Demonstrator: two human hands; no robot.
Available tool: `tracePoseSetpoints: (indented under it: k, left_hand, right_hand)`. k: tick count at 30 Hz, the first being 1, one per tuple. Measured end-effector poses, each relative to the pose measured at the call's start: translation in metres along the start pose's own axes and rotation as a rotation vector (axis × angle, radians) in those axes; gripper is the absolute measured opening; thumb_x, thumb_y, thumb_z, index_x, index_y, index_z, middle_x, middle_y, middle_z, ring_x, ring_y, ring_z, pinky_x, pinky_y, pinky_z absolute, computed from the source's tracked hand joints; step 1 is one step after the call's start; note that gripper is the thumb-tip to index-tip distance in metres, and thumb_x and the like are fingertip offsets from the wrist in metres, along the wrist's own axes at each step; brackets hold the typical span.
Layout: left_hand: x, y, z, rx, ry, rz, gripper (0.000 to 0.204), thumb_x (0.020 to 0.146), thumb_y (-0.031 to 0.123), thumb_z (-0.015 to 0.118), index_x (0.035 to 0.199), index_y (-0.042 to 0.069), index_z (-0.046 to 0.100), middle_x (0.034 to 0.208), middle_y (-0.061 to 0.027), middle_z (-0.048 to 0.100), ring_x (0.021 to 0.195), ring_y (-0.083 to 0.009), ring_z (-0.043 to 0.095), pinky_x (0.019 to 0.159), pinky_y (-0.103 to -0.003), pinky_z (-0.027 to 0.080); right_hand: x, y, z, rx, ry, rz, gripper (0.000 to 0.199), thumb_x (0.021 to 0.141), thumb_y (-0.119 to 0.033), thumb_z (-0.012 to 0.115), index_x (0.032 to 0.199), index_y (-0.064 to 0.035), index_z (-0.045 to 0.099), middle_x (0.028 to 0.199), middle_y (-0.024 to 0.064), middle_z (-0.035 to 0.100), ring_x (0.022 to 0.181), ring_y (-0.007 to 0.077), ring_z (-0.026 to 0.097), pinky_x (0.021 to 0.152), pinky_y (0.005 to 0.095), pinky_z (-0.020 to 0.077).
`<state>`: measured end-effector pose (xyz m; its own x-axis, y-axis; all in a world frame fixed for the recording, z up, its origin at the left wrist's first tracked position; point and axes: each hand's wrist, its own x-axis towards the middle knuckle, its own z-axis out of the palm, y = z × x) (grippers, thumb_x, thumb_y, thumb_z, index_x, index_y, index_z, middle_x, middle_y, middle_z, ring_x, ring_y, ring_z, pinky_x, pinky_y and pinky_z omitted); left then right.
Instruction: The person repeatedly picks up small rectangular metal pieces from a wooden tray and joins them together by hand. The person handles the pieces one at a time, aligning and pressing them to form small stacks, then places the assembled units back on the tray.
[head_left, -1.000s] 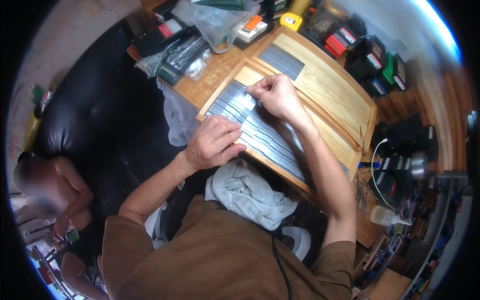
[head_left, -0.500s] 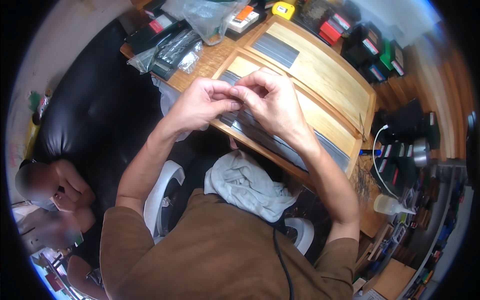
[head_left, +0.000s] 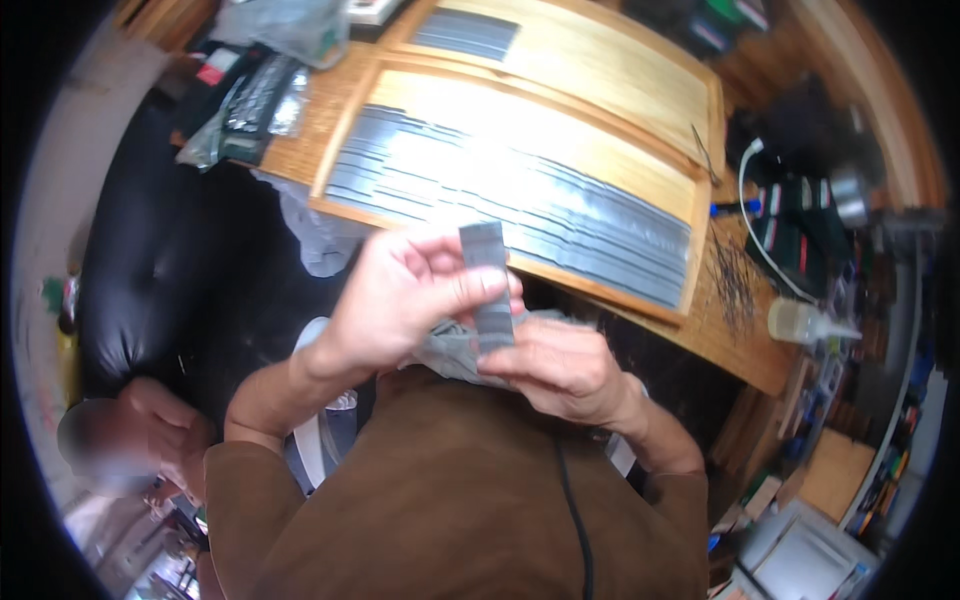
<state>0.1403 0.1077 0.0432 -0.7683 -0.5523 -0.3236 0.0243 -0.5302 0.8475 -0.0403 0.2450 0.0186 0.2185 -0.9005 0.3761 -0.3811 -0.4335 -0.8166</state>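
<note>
A short, dark grey block of flat strips (head_left: 485,250) stands upright between my two hands, close to my chest. My left hand (head_left: 395,295) grips it by its middle, with the thumb across the front. At the lower end, my right hand (head_left: 570,370) pinches it between thumb and fingers. Beyond them, a shallow wooden tray (head_left: 655,312) holds rows of long, dark grey flat strips (head_left: 610,225), shiny under the light. Whether the held block is one piece or several layers, I cannot make out.
A second wooden tray (head_left: 712,110) with grey strips lies behind. Plastic bags (head_left: 290,35) sit at the back left of the table. On the right are thin dark wires (head_left: 733,285), a white cable (head_left: 745,200) and a squeeze bottle (head_left: 795,322). Another person (head_left: 165,430) is at the far left.
Both hands have come down from over the tray toward my chest. The grey block now shows between them, and the strips in the tray are uncovered. My view has shifted.
</note>
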Motion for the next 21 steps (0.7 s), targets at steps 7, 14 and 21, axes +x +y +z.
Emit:
tracePoseSetpoints:
  k: [7,14,21]
  left_hand:
    - [0.017,-0.093,0.023,-0.150,-0.101,-0.449,0.016,0.099,0.007,0.073,0.110,-0.002,0.067,0.100,-0.0129,0.078,0.082,-0.0153,0.076,0.067,-0.026,0.062]
    - [0.046,-0.099,0.031,-0.017,-0.169,-0.552,0.020,0.095,0.007,0.077,0.110,-0.003,0.069,0.102,-0.0135,0.078,0.084,-0.0163,0.076,0.069,-0.026,0.063]
    - [0.050,-0.095,0.039,0.048,-0.149,-0.550,0.023,0.091,0.005,0.080,0.110,-0.002,0.070,0.105,-0.0126,0.079,0.090,-0.0173,0.077,0.072,-0.027,0.064]
  right_hand:
    - [-0.111,0.007,0.062,0.267,0.378,0.360,0.019,0.086,0.009,0.077,0.105,0.0039,0.077,0.106,0.0173,0.079,0.094,0.0232,0.078,0.081,0.0303,0.0627]
    - [-0.124,0.010,0.085,0.352,0.672,0.530,0.020,0.086,0.007,0.079,0.105,0.0031,0.077,0.103,0.0155,0.080,0.090,0.0200,0.079,0.079,0.0271,0.0618]
    - [-0.124,0.019,0.082,0.278,0.694,0.481,0.019,0.088,0.010,0.077,0.106,0.0052,0.077,0.098,0.0184,0.080,0.081,0.0201,0.079,0.071,0.0271,0.0639]
